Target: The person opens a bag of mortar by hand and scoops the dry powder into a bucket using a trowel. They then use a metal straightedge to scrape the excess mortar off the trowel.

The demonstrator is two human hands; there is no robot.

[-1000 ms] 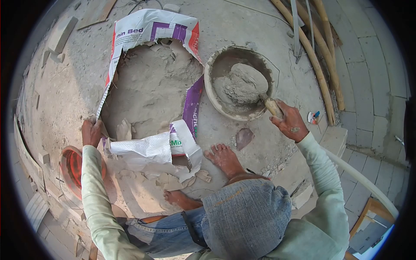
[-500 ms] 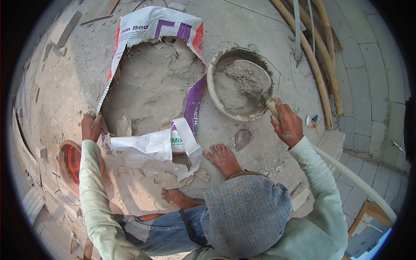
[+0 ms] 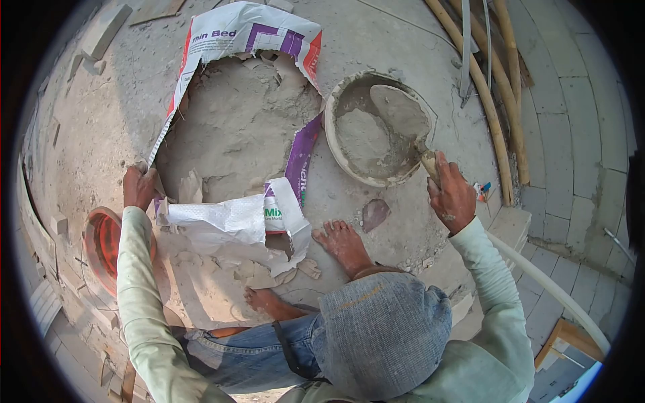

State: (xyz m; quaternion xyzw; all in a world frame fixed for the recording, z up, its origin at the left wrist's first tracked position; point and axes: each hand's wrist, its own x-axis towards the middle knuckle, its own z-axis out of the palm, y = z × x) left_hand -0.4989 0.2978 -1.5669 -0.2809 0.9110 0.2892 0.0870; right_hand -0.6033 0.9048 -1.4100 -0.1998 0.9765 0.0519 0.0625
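Observation:
My right hand (image 3: 451, 195) is wrapped round the handle of a trowel (image 3: 401, 114), whose broad grey-coated blade is tilted inside a round mortar bucket (image 3: 330, 134). Wet grey mix (image 3: 393, 151) lines the bucket, and a paler, drier-looking patch of powder (image 3: 361, 133) lies in it. With closed fingers, my left hand (image 3: 140, 187) grips the torn left edge of a large mortar bag (image 3: 222, 37) lying on its side. Through its ripped-open face shows grey powder (image 3: 242, 127). The bag's white flap (image 3: 218, 221) is folded down toward my feet.
An orange-red bowl (image 3: 101, 248) stands by my left forearm. Bamboo poles (image 3: 487, 107) and metal bars lie at the upper right, near pale blocks (image 3: 557, 148). A pale hose (image 3: 551, 289) runs beside my right arm. My bare feet (image 3: 344, 248) are close to the bag and bucket.
The heap of powder on the trowel blade has come off into the bucket, leaving the blade tilted and nearly bare. My right hand has moved slightly right; my left still grips the bag.

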